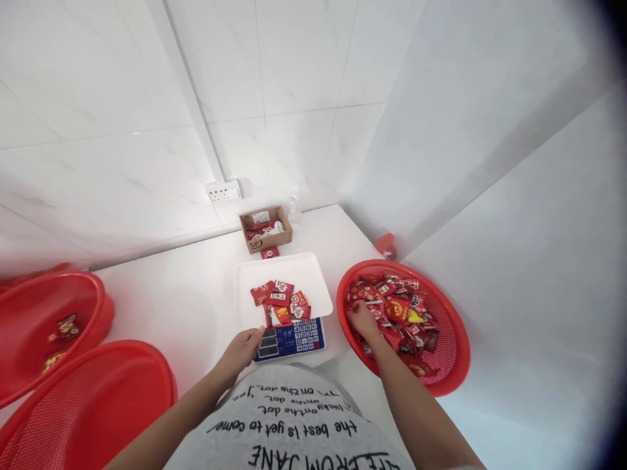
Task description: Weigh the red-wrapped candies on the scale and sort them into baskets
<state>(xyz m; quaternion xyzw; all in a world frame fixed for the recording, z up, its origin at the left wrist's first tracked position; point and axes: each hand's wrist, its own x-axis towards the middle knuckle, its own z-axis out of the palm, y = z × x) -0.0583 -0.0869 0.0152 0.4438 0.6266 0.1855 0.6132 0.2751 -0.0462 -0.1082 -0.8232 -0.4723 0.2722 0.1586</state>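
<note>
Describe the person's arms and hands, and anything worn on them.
Both forearms are bare; no sleeves reach them. The left hand and right hand wear no gloves, and no watch or bracelet shows. The top is grey with black lettering.

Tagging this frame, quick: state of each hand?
Left hand: loosely open, empty, at the scale front corner.
Right hand: down among the packets in the red basket; grip cannot be told.
</note>
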